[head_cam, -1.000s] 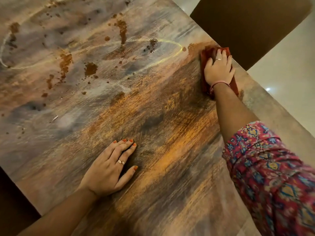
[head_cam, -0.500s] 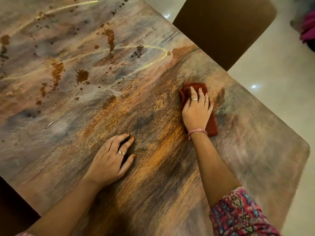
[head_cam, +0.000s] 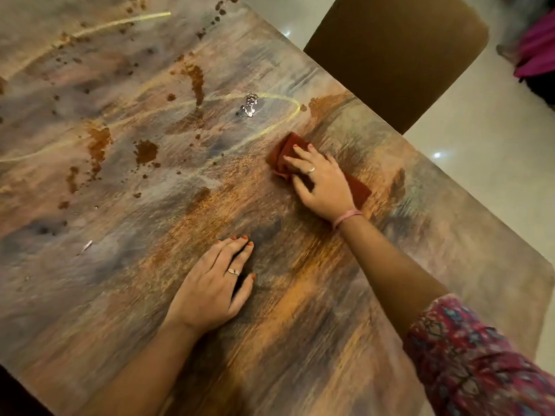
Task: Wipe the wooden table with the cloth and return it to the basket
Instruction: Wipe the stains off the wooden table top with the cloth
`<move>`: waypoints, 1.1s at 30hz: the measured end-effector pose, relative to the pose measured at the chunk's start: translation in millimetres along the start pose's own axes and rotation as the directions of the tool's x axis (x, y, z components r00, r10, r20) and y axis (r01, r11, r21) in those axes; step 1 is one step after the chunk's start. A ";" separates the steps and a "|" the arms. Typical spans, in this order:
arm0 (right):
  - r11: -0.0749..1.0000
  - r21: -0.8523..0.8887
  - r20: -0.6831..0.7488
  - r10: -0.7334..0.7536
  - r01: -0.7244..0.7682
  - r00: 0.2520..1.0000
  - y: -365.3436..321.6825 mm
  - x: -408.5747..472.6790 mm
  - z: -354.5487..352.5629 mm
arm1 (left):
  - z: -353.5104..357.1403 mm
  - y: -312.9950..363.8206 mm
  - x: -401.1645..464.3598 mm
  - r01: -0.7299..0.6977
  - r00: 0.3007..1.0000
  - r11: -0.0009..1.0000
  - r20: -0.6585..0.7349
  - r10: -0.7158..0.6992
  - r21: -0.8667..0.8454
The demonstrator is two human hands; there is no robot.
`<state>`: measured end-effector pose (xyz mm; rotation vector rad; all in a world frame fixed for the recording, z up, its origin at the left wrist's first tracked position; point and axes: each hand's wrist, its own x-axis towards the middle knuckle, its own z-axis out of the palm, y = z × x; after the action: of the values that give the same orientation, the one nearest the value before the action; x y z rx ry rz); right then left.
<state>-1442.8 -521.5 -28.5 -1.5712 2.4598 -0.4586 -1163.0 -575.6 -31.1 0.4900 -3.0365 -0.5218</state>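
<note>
Head view shows us a brown chair [head_cam: 393, 52] drawn up at the far edge of the wooden tabletop [head_cam: 300, 340], and something pink [head_cam: 537, 52] on the pale floor [head_cam: 480, 151] beyond. Brown stains [head_cam: 145, 151] and a small shiny puddle [head_cam: 248, 106] lie on the wood left of and beyond the cloth [head_cam: 285, 151]. We see this dark red, folded cloth lying flat near the tabletop's far edge, its long axis running from far left to near right. Our right hand [head_cam: 322, 183] presses on it, fingers straight and slightly spread, covering its middle. Our left hand [head_cam: 216, 285] rests flat on bare wood nearer us, fingers together and straight.
</note>
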 end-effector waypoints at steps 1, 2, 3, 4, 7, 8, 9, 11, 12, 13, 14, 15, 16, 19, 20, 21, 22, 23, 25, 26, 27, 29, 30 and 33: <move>0.999 -0.006 -0.025 0.036 -0.037 0.999 17.2 5.0 -6.7 | 0.7 -0.5 0.0 -0.005 1.000 1.000 -0.001 0.005 0.000; 0.991 -0.007 -0.064 0.132 -0.133 0.989 33.1 13.7 -14.5 | 1.0 -1.2 0.0 -0.007 1.000 1.000 -0.003 0.007 0.002; 0.962 0.014 -0.117 0.272 -0.272 0.955 47.1 25.4 -21.0 | 1.3 -1.6 -0.2 -0.009 1.000 1.000 -0.004 0.009 0.008; 0.902 0.058 -0.165 0.430 -0.427 0.887 56.5 38.0 -26.4 | 1.7 -1.5 -0.3 -0.014 1.000 1.000 -0.003 0.014 0.015; 0.752 0.078 -0.239 0.651 -0.654 0.720 39.4 69.8 -16.4 | 3.2 -2.3 0.1 -0.018 1.000 1.000 -0.015 0.019 0.021; 0.788 0.045 -0.221 0.608 -0.614 0.763 26.1 74.2 -9.1 | 3.9 -2.2 0.3 -0.023 1.000 0.999 -0.019 0.023 0.025; 0.860 0.017 -0.185 0.505 -0.511 0.843 12.6 74.7 -1.7 | 4.4 -2.3 -0.1 -0.027 0.999 0.999 -0.021 0.028 0.030; 0.977 -0.029 -0.075 0.207 -0.209 0.975 -4.6 68.6 6.2 | 5.1 -2.6 0.1 -0.023 0.999 0.999 -0.026 0.024 0.036; 0.996 -0.036 -0.014 0.083 -0.083 0.996 -3.0 65.3 4.4 | 5.7 -2.9 -0.1 -0.022 0.999 0.999 -0.026 0.023 0.038; 0.999 -0.036 0.028 0.014 -0.013 1.000 7.4 66.3 -1.7 | 6.3 -3.1 0.0 -0.022 0.999 0.999 -0.025 0.023 0.039; 0.999 -0.043 0.028 0.017 -0.016 0.999 21.9 71.2 -9.8 | 7.2 -3.5 0.2 -0.023 0.999 0.999 -0.025 0.024 0.042; 0.994 -0.042 -0.010 0.099 -0.099 0.995 36.8 79.1 -17.7 | 7.7 -3.8 0.3 -0.023 0.999 0.999 -0.026 0.024 0.049; 0.967 -0.013 -0.065 0.254 -0.256 0.965 50.0 89.1 -26.4 | 7.9 -3.5 -0.2 -0.021 0.999 0.998 -0.025 0.022 0.055; 0.820 0.085 -0.175 0.571 -0.566 0.802 44.7 113.8 -28.1 | 7.3 -3.3 -0.4 -0.018 1.000 0.998 -0.023 0.019 0.056; 0.859 0.049 -0.174 0.510 -0.510 0.843 29.6 115.3 -19.5 | 7.3 -3.4 0.1 -0.019 1.000 0.998 -0.024 0.020 0.057; 0.916 0.013 -0.146 0.398 -0.401 0.906 17.2 111.4 -9.6 | 7.0 -3.1 -0.2 -0.019 1.000 0.998 -0.022 0.021 0.058; 0.960 -0.012 -0.108 0.276 -0.279 0.955 11.0 105.9 -3.6 | 6.4 -2.7 -0.1 -0.018 1.000 0.998 -0.021 0.019 0.058; 0.982 -0.024 -0.071 0.185 -0.187 0.980 13.4 102.1 -3.3 | 6.0 -2.5 0.4 -0.016 1.000 0.998 -0.021 0.018 0.056; 0.985 -0.031 -0.055 0.166 -0.168 0.985 33.6 105.7 -14.3 | 6.6 -2.8 0.8 -0.019 1.000 0.999 -0.023 0.020 0.050; 0.972 -0.027 -0.081 0.229 -0.232 0.970 43.5 112.4 -19.5 | 6.5 -3.3 0.6 -0.018 0.999 0.999 -0.028 0.019 0.044; 0.946 -0.006 -0.112 0.322 -0.325 0.940 51.1 120.2 -23.8 | 6.6 -3.4 0.5 -0.015 0.999 0.999 -0.035 0.017 0.039; 0.865 0.057 -0.135 0.501 -0.498 0.855 52.0 134.1 -27.6 | 6.5 -3.1 0.5 -0.015 0.999 0.999 -0.040 0.016 0.031; 0.841 0.054 -0.142 0.540 -0.538 0.830 45.2 137.2 -25.2 | 6.7 -3.1 0.8 -0.015 0.999 0.999 -0.040 0.016 0.029; 0.878 0.025 -0.121 0.477 -0.478 0.870 17.6 120.6 -9.3 | 8.5 -3.5 0.7 -0.017 0.999 0.999 -0.038 0.019 0.030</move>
<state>-1511.5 -622.5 -25.0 -0.8934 2.8145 -0.4701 -1163.2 -576.2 -40.3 0.4676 -3.0137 -0.4619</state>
